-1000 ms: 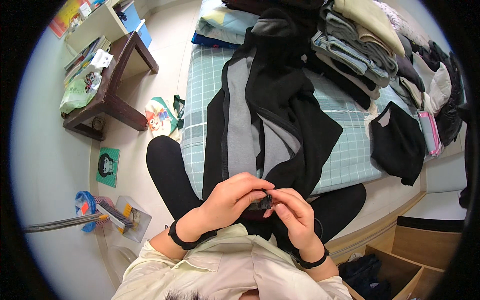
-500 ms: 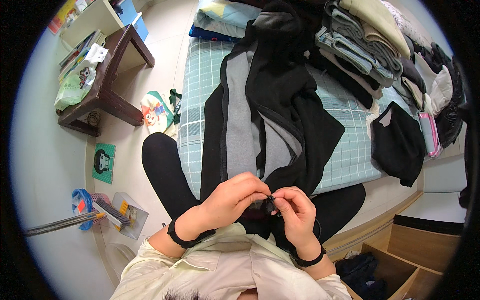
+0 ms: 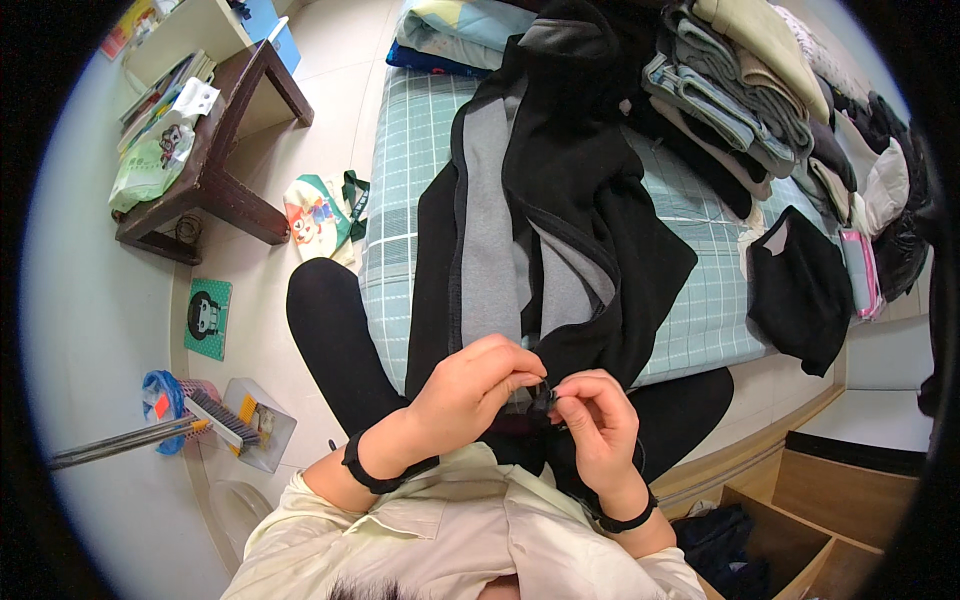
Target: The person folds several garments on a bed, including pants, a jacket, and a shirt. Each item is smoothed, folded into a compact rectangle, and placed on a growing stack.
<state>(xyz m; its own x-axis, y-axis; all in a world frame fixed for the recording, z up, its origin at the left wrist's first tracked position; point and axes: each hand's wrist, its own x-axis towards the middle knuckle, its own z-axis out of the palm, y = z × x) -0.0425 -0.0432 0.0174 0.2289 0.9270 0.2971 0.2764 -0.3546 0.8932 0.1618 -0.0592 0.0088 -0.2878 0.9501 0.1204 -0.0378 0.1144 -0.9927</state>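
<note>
A black jacket with grey lining lies spread on the bed, its front parted and its near end by my lap. At that near end my left hand is closed in a pinch, thumb against forefinger, on a thin black strip. My right hand pinches a small dark bunched piece right beside it. Whether this piece belongs to the jacket is hard to make out. Both wrists carry black bands.
The bed has a green checked cover. Folded clothes are stacked at its far right, and a black garment hangs over its right edge. Left stand a dark wooden table, a dustpan and brush. Lower right is an open wooden drawer.
My fingertips have drawn slightly apart, with the left ones a little higher, and a thin black strip now shows between them. The whole view has shifted a little.
</note>
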